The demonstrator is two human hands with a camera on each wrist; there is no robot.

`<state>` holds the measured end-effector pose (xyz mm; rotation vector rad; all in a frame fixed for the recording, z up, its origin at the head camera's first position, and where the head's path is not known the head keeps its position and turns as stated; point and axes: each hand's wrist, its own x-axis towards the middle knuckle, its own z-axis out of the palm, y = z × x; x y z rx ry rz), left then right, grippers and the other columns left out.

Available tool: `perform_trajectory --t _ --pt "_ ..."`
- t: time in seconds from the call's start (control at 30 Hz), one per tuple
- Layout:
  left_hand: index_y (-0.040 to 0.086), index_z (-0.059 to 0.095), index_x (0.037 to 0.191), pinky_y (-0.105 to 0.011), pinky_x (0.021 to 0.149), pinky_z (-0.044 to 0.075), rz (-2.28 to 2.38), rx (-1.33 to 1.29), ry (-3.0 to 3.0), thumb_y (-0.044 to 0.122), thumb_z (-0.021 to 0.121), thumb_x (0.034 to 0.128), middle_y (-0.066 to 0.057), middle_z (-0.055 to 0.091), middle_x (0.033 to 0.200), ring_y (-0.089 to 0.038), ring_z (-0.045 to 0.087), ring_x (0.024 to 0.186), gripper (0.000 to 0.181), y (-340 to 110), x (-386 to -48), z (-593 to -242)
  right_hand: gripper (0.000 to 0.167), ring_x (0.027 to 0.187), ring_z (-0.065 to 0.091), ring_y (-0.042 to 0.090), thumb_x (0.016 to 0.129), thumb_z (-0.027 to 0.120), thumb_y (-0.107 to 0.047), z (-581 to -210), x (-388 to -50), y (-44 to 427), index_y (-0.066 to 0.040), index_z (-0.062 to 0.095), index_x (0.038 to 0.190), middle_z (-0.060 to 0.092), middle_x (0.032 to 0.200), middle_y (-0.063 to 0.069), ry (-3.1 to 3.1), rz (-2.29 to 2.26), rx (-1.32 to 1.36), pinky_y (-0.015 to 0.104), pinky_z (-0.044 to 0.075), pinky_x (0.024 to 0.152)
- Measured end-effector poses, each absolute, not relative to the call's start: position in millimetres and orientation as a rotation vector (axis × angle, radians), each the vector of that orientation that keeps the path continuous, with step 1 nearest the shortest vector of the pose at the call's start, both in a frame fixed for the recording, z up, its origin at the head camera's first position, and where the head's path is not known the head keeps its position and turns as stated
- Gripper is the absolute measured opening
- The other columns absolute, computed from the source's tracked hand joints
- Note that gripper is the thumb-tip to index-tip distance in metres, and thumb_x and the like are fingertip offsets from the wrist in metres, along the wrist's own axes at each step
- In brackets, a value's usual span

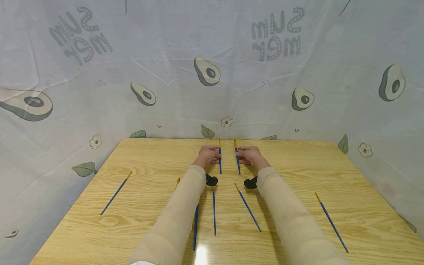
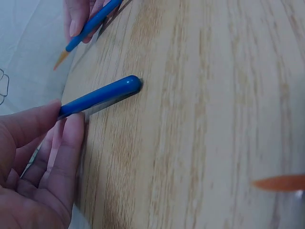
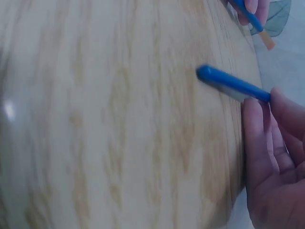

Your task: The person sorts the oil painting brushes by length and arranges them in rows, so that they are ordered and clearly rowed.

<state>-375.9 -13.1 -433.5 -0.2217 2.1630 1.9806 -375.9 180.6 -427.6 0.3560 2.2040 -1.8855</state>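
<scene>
Near the far edge of the table, my left hand [image 1: 208, 154] pinches a paintbrush [image 1: 220, 162] with a blue handle, its bristles pointing away from me. Just to the right, my right hand [image 1: 250, 154] pinches a second blue-handled paintbrush [image 1: 238, 163], tilted slightly. A narrow gap separates the two brushes. In the left wrist view, the thumb and fingers grip the blue handle [image 2: 102, 95], whose rounded end points over the wood. The right wrist view likewise shows a blue handle end [image 3: 233, 85] sticking out from the thumb and fingers.
More paintbrushes lie on the wooden table [image 1: 149, 158]: one at left [image 1: 114, 197], two between the arms [image 1: 214, 213] [image 1: 250, 211], one at right [image 1: 331, 222]. The left sleeve partly covers a bristle tip [image 1: 177, 182] and a blue handle [image 1: 196, 228]. A printed curtain [image 1: 172, 73] hangs behind.
</scene>
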Motion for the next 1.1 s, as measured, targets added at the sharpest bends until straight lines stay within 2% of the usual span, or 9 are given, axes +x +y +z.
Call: perform_trajectory --t 0.23,0.57,0.73,0.9,1.1 --pt "0.005 0.061 0.132 -0.025 0.061 0.057 1.932 -0.24 2.211 -0.007 0.068 0.0868 -0.015 0.064 0.121 -0.018 0.067 0.08 0.047 -10.6 -373.4 -431.8 0.037 0.085 0.064 0.014 0.093 0.066 -0.004 -432.1 -374.5 176.4 -0.002 0.062 0.129 0.064 0.12 0.016 2.283 -1.872 0.374 0.022 0.056 0.065" --pt "0.006 0.061 0.132 -0.025 0.06 0.057 1.901 -0.218 2.242 -0.005 0.069 0.0869 -0.014 0.063 0.125 -0.023 0.068 0.096 0.047 -8.3 -372.1 -430.9 0.035 0.07 0.063 0.008 0.09 0.069 -0.003 -436.7 -377.9 174.6 -0.002 0.065 0.125 0.064 0.12 0.018 2.343 -1.856 0.42 0.021 0.056 0.06" --pt "0.007 0.062 0.132 -0.026 0.061 0.057 1.883 -0.203 2.269 -0.004 0.07 0.0869 -0.013 0.063 0.126 -0.022 0.068 0.095 0.047 -8.0 -369.7 -429.6 0.035 0.067 0.065 0.01 0.09 0.068 -0.002 -438.0 -378.0 174.5 0.0 0.064 0.125 0.064 0.119 0.02 2.381 -1.834 0.381 0.024 0.057 0.061" --pt "0.007 0.062 0.132 -0.026 0.061 0.058 1.865 -0.176 2.299 -0.004 0.07 0.0871 -0.015 0.063 0.125 -0.022 0.068 0.095 0.047 -8.2 -368.3 -429.9 0.036 0.07 0.065 0.009 0.091 0.068 -0.001 -436.8 -375.4 174.1 -0.001 0.064 0.127 0.063 0.122 0.019 2.414 -1.799 0.327 0.023 0.057 0.063" --pt "0.006 0.063 0.13 -0.026 0.059 0.057 1.842 -0.18 2.328 -0.004 0.071 0.0858 -0.015 0.063 0.125 -0.022 0.069 0.092 0.046 -8.0 -371.3 -432.0 0.043 0.083 0.066 0.013 0.09 0.068 0.0 -433.8 -370.2 174.0 0.0 0.059 0.132 0.058 0.129 0.019 2.424 -1.766 0.222 0.021 0.056 0.064"
